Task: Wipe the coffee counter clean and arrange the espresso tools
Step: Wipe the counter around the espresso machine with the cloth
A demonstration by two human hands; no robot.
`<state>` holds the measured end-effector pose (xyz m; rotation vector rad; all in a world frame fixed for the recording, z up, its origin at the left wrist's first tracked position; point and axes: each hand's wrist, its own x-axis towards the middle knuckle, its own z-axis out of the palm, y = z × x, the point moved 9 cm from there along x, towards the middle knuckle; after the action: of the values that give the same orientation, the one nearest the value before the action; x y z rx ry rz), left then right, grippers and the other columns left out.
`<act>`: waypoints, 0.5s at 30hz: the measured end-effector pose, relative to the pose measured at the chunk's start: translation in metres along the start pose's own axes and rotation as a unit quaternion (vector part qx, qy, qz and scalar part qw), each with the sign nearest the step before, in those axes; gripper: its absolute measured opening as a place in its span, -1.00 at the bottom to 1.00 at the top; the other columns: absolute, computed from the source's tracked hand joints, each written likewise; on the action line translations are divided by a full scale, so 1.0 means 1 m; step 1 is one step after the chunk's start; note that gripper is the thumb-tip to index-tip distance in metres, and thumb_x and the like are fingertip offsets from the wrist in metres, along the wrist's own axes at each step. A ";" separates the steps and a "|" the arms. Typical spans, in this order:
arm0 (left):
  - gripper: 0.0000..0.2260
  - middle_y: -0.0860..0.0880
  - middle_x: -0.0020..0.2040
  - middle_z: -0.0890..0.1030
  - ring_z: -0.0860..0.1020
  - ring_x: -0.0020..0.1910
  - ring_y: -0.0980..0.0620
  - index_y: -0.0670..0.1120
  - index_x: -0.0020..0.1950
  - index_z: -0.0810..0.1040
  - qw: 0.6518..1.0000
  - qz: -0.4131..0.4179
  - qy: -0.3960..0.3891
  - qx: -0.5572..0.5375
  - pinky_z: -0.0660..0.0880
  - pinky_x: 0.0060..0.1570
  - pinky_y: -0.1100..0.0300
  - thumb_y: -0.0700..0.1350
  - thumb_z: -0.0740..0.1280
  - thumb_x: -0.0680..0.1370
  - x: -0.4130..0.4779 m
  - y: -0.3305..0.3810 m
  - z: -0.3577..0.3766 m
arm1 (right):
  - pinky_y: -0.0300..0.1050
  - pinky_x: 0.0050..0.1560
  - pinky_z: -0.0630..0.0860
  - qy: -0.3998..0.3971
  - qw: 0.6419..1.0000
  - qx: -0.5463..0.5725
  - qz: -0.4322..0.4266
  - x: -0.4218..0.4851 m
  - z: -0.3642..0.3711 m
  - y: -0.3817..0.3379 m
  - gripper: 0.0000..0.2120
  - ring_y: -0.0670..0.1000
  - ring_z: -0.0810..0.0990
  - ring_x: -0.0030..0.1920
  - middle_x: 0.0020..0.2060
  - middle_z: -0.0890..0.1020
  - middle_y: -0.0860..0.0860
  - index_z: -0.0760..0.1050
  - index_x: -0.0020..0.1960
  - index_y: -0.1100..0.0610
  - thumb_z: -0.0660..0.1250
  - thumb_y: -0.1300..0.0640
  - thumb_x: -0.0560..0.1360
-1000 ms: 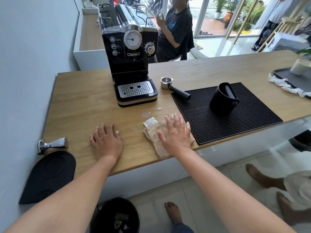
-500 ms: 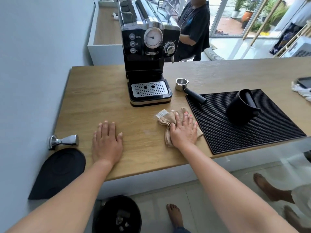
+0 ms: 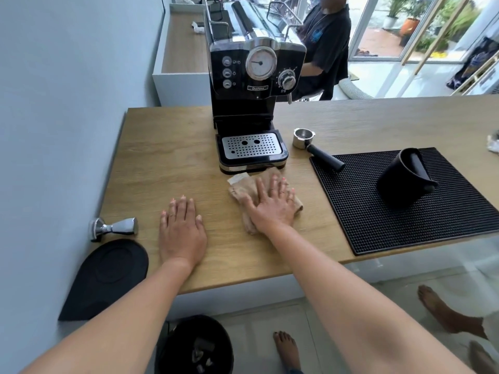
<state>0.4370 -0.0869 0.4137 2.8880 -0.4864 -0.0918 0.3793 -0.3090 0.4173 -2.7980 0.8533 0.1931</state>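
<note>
Right hand (image 3: 272,203) lies flat, fingers spread, pressing a tan cloth (image 3: 241,186) onto the wooden counter (image 3: 167,163) just in front of the coffee machine (image 3: 252,103). Left hand (image 3: 181,233) rests open, palm down, holding nothing. Far left, a metal tamper (image 3: 113,228) lies on its side. Right, a scoop-like handle (image 3: 316,148) meets the black mat (image 3: 405,211).
</note>
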 end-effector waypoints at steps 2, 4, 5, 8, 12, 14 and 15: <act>-0.50 -0.01 0.65 0.05 -0.05 0.62 0.01 -0.07 0.64 0.06 1.000 -0.005 0.004 -0.009 -0.13 0.58 0.01 0.00 -0.07 0.70 0.000 0.000 -0.003 | 0.19 0.53 -0.26 -0.010 0.999 -0.012 -0.044 -0.010 0.005 -0.028 -0.23 0.16 -0.37 0.54 0.53 -0.36 0.08 -0.30 0.57 -0.15 -0.30 -0.47 0.47; -0.52 0.00 0.64 0.10 -0.02 0.62 0.02 -0.09 0.63 0.11 1.000 -0.009 0.010 -0.022 -0.11 0.58 0.02 -0.03 -0.05 0.70 0.000 -0.001 -0.006 | 0.20 0.52 -0.29 -0.021 0.996 -0.013 -0.089 -0.024 0.010 -0.053 -0.31 0.16 -0.36 0.54 0.55 -0.32 0.08 -0.26 0.58 -0.15 -0.20 -0.36 0.53; -0.52 0.00 0.63 0.12 0.00 0.62 0.03 -0.09 0.63 0.13 0.999 -0.010 0.014 -0.028 -0.10 0.58 0.02 -0.04 -0.03 0.70 0.000 -0.002 -0.008 | 0.19 0.52 -0.30 -0.024 0.993 -0.009 -0.111 -0.033 0.013 -0.062 -0.35 0.14 -0.35 0.55 0.57 -0.29 0.08 -0.23 0.58 -0.16 -0.15 -0.28 0.56; -0.53 -0.01 0.63 0.14 0.02 0.62 0.03 -0.11 0.62 0.16 0.999 -0.010 0.019 -0.047 -0.09 0.58 0.04 -0.07 -0.02 0.70 -0.002 -0.003 -0.011 | 0.12 0.52 -0.34 -0.031 0.984 0.009 -0.178 -0.064 0.018 -0.069 -0.41 0.05 -0.33 0.56 0.59 -0.22 0.01 -0.13 0.59 -0.17 -0.09 -0.18 0.59; -0.54 -0.01 0.63 0.13 0.01 0.62 0.04 -0.11 0.62 0.16 0.998 -0.010 0.021 -0.064 -0.11 0.58 0.05 -0.07 -0.02 0.70 -0.003 -0.005 -0.011 | 0.02 0.52 -0.37 -0.029 0.975 0.013 -0.220 -0.101 0.020 -0.025 -0.42 -0.07 -0.34 0.55 0.58 -0.22 -0.12 -0.09 0.57 -0.27 -0.12 -0.20 0.56; -0.53 -0.01 0.64 0.10 -0.01 0.62 0.04 -0.10 0.62 0.14 0.999 -0.006 0.018 -0.050 -0.12 0.58 0.05 -0.05 -0.04 0.70 -0.003 -0.004 -0.010 | 0.03 0.53 -0.34 -0.014 0.982 0.004 -0.189 -0.101 0.012 0.017 -0.46 -0.07 -0.32 0.55 0.56 -0.24 -0.16 -0.10 0.55 -0.32 -0.07 -0.20 0.59; -0.53 -0.01 0.64 0.09 -0.02 0.62 0.04 -0.10 0.63 0.12 0.999 -0.004 0.016 -0.042 -0.12 0.58 0.04 -0.04 -0.05 0.70 -0.003 -0.003 -0.009 | 0.04 0.54 -0.31 -0.006 0.987 0.000 -0.158 -0.095 0.007 0.039 -0.47 -0.07 -0.30 0.56 0.56 -0.24 -0.16 -0.12 0.54 -0.34 -0.06 -0.21 0.60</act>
<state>0.4358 -0.0810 0.4216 2.8051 -0.4537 -0.0643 0.2790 -0.2884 0.4218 -2.8788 0.3972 0.1586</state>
